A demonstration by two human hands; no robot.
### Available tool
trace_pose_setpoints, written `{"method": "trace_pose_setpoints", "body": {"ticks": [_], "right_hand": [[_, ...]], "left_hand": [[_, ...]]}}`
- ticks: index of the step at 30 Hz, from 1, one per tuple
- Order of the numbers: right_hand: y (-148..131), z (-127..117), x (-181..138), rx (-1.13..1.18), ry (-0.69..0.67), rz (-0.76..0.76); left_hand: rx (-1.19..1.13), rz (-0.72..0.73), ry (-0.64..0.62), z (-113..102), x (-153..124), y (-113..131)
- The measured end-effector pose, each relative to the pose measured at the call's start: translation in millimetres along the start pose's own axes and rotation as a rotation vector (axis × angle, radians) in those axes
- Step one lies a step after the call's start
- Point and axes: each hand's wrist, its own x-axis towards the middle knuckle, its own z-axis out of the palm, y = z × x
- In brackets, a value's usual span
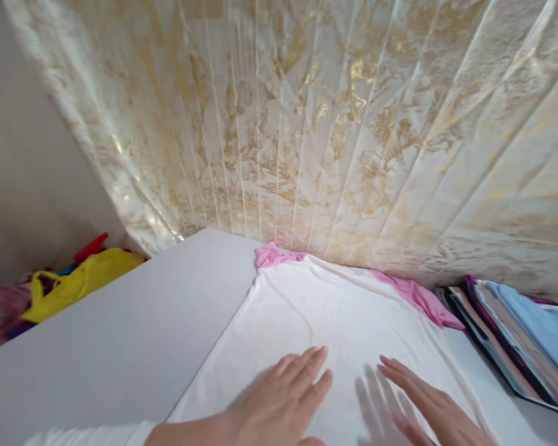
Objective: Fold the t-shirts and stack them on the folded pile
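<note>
A white T-shirt point(279, 322) with pink sleeves lies spread on a white table, its neck end toward the curtain. My left hand point(283, 393) rests flat or nearly flat over the middle of the shirt, fingers stretched out. To the right, my right hand point(430, 399) is held just above the cloth with its fingers extended, and its shadow falls on the shirt. Neither hand holds anything. Both pink sleeves show at the far end, and the near end of the shirt runs out of view.
Folded clothes in a stack point(521, 347) stand at the table's right side. Beyond the left edge of the white table point(121, 347) is a heap with a yellow garment point(84, 282) and a red item point(91, 248). A gold-patterned curtain point(316, 124) hangs behind.
</note>
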Motion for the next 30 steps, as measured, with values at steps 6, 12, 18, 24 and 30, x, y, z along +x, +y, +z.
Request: {"method": "trace_pose_setpoints", "body": {"ticks": [6, 12, 18, 24, 30], "right_hand": [[-32, 43, 93, -0.162, -0.147, 0.030], [-9, 62, 114, -0.246, -0.106, 0.237], [-74, 38, 135, -0.101, -0.125, -0.046], [-147, 57, 191, 0.070, -0.191, -0.384], [-151, 90, 266, 0.031, -0.134, -0.204]], "left_hand": [[0.001, -0.341, 0.066, 10, -94, -17], [0.053, -0.368, 0.068, 14, -106, -17], [0.190, -0.284, 0.220, 20, -108, -21], [0.356, -0.231, 0.342, 40, -106, -36], [0.389, -0.320, 0.264, 35, -107, -34]]}}
